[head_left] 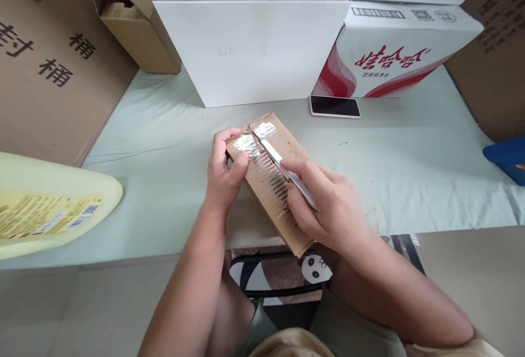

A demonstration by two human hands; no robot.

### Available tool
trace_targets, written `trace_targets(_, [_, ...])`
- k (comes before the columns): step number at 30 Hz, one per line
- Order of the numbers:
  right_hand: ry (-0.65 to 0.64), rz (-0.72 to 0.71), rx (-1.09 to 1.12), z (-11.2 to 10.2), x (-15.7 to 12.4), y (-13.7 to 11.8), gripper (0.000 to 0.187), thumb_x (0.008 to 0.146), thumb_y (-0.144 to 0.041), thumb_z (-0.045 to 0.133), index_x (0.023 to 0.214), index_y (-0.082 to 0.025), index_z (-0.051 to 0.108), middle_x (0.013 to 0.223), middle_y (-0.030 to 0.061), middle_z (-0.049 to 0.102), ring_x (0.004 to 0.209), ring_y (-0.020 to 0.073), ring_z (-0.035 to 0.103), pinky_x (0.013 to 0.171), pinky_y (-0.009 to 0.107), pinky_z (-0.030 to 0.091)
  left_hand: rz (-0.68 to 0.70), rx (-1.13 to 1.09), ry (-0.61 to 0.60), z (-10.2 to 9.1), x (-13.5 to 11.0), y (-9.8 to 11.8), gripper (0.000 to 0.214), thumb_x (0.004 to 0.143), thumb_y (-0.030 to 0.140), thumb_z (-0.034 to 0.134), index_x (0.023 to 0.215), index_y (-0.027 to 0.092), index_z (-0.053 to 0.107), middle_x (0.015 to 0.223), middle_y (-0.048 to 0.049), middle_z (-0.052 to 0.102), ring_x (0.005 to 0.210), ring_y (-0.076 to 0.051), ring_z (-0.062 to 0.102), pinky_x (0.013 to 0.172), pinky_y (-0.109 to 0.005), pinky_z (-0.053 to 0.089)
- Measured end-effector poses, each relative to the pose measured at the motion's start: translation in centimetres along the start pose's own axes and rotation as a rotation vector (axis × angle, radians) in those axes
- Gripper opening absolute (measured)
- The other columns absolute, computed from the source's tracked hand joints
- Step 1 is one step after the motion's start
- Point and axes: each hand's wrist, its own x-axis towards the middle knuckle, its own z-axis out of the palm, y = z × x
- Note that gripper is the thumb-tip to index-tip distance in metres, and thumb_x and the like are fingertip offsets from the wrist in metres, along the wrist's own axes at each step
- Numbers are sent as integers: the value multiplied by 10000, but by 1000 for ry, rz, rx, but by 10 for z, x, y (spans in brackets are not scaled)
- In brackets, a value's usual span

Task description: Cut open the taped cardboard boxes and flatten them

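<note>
A flat brown cardboard box (293, 149) lies tilted near the front edge of the cloth-covered table, with shiny clear tape (264, 129) across its far end. My left hand (227, 165) grips the box's far left corner, thumb on top beside the tape. In my right hand (328, 198) is a utility knife (295, 179) with a pale grey handle. The knife's tip rests at the tape on the box's far end. My right fingers cover part of the handle and of the box's near side.
A phone (334, 106) lies before white cartons (254, 56) and a red-and-white carton (394, 59). A yellow bottle (57, 204) lies at left, near a large brown carton (45, 83) and a small open box (135, 23). A blue object (506, 160) sits at right.
</note>
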Motion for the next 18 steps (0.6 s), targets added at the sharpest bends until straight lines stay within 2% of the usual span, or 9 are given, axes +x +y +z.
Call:
trace_targets(7, [-47, -15, -84, 3, -1, -1, 295, 1014, -234, 483, 1217, -204, 695, 1015, 68, 829, 662, 161, 710, 462, 287, 323, -27, -22, 7, 0, -1, -2, 479, 854, 527, 693, 1246, 268, 602, 1100, -56, 689, 931, -242, 650, 846, -402, 541])
trace_targets(11, [2, -43, -51, 3, -2, 2, 277, 990, -211, 487, 1165, -188, 700, 924, 62, 820, 654, 167, 708, 480, 286, 353, -31, -36, 9, 0, -2, -2, 466, 847, 513, 700, 1231, 266, 604, 1074, -56, 687, 893, -237, 643, 810, -393, 536])
trace_targets(15, [-47, -2, -79, 3, 0, 1, 297, 987, -231, 489, 1193, -209, 702, 952, 54, 828, 653, 157, 705, 468, 279, 321, -22, -8, 13, 1, -2, -3, 477, 850, 539, 680, 1235, 270, 594, 1131, -62, 680, 960, -251, 647, 868, -409, 536])
trace_targets(18, [-46, -5, -75, 4, 1, 1, 306, 985, -232, 482, 1190, -203, 706, 932, 49, 825, 618, 146, 684, 456, 279, 305, -18, -10, 9, 1, -2, -3, 469, 850, 532, 675, 1232, 274, 589, 1121, -57, 673, 939, -242, 640, 850, -399, 529])
